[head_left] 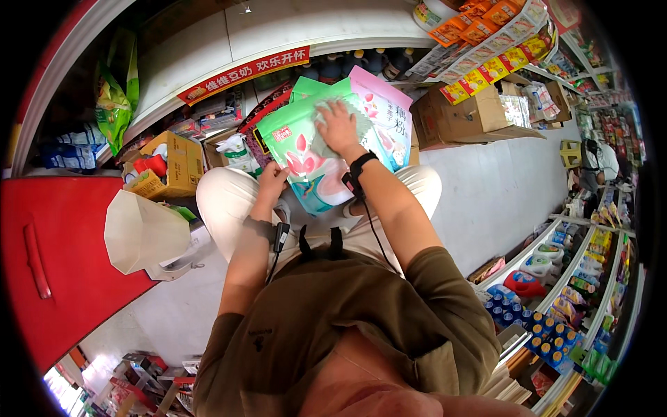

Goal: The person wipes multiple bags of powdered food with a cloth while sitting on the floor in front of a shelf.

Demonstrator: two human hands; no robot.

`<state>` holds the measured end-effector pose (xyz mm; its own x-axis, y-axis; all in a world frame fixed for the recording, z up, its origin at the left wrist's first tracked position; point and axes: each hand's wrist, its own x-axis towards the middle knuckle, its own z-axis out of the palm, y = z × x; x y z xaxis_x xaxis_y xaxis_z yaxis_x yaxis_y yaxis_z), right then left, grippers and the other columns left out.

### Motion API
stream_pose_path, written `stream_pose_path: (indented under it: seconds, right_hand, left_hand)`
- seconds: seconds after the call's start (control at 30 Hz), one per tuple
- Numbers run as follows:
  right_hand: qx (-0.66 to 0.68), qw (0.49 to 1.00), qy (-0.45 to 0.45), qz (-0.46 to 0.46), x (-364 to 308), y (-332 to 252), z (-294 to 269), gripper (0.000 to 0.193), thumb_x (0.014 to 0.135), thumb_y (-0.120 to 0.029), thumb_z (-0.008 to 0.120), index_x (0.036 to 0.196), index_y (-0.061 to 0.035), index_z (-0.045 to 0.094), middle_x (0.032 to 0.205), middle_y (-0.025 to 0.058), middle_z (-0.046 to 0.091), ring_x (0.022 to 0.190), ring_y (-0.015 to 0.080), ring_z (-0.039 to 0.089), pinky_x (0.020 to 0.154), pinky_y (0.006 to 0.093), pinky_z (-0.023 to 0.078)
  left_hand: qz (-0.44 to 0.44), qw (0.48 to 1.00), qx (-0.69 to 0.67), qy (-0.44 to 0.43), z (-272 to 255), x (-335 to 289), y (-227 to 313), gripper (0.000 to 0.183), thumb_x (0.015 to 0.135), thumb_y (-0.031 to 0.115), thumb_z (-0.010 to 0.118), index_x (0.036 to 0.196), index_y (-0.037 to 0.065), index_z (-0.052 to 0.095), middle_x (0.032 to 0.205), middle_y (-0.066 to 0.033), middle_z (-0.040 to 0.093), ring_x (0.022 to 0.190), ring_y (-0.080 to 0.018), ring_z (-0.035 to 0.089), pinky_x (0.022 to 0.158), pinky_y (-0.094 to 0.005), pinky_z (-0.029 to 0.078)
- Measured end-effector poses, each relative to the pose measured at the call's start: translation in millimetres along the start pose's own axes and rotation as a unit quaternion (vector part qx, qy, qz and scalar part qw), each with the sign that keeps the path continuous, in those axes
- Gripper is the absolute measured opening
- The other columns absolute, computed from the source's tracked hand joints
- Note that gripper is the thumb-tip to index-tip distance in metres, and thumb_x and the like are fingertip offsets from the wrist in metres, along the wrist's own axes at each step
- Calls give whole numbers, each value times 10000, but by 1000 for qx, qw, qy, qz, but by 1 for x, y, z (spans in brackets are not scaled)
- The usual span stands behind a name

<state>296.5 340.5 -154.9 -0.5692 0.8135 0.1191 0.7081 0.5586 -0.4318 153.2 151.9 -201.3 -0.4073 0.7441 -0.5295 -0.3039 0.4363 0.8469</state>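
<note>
A green food pouch (300,154) with pink flower pictures leans upright in front of my knees. My left hand (272,182) pinches its left edge, low on the side. On the pouch's upper face lies a fluffy grey cloth (361,125), with my right hand (338,128) over it, fingers bent and pressing it against the pouch. Part of the cloth and the pouch's print are hidden under that hand. Behind stands a pink and white pouch (392,115), with another green pouch edge (306,87) showing beside it.
A white shelf (278,28) runs above the pouches, with dark bottles (399,64) beneath. Cardboard boxes stand left (182,163) and right (465,115). A cream bin (146,233) is near my left knee, beside a red surface (62,257). Stocked shelves (556,278) line the right.
</note>
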Motion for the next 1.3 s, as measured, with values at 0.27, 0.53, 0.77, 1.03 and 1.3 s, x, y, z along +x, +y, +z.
stream_pose_path:
  seconds: [0.27, 0.53, 0.77, 1.03, 1.3]
  right_hand:
    - [12, 981, -36, -190, 7, -57, 35, 345, 854, -346, 626, 1128, -138, 649, 1210, 127, 575, 1151, 317, 526, 965, 489, 394]
    - [9, 981, -45, -189, 29, -26, 30, 319, 852, -353, 619, 1081, -134, 654, 1098, 106, 622, 1077, 293, 567, 929, 464, 410]
    - [-11, 996, 16, 90, 26, 41, 1, 450, 907, -384, 550, 1300, -165, 555, 1462, 96, 400, 1390, 330, 308, 1081, 641, 251]
    - [143, 954, 100, 245, 19, 79, 2, 650, 808, -384, 689, 1325, -43, 491, 1186, 247, 605, 1112, 413, 571, 947, 478, 443]
    - [350, 910, 149, 164, 17, 79, -66, 564, 805, -295, 736, 1233, 9, 533, 1098, 200, 645, 1039, 314, 617, 912, 374, 462]
  left_hand:
    - [16, 1000, -22, 0, -6, 10, -19, 95, 913, 100, 630, 914, 70, 539, 789, 2, 553, 669, -79, 504, 534, -233, 401]
    - [-4, 999, -45, -14, 0, -1, -1, 94, 920, 122, 632, 910, 89, 544, 790, 31, 537, 686, -59, 496, 548, -221, 397]
    - [-7, 1000, -5, -10, -3, 1, 0, 169, 908, 184, 664, 976, 78, 552, 853, 22, 577, 700, -66, 510, 577, -227, 417]
    - [44, 981, -186, 32, 5, -2, 29, 596, 912, 188, 667, 1405, 39, 366, 1192, -65, 604, 989, -127, 590, 773, -247, 489]
    - [233, 952, -200, 5, -1, -19, 67, 475, 918, 134, 661, 1331, -1, 469, 1185, -79, 608, 1084, -145, 569, 928, -276, 452]
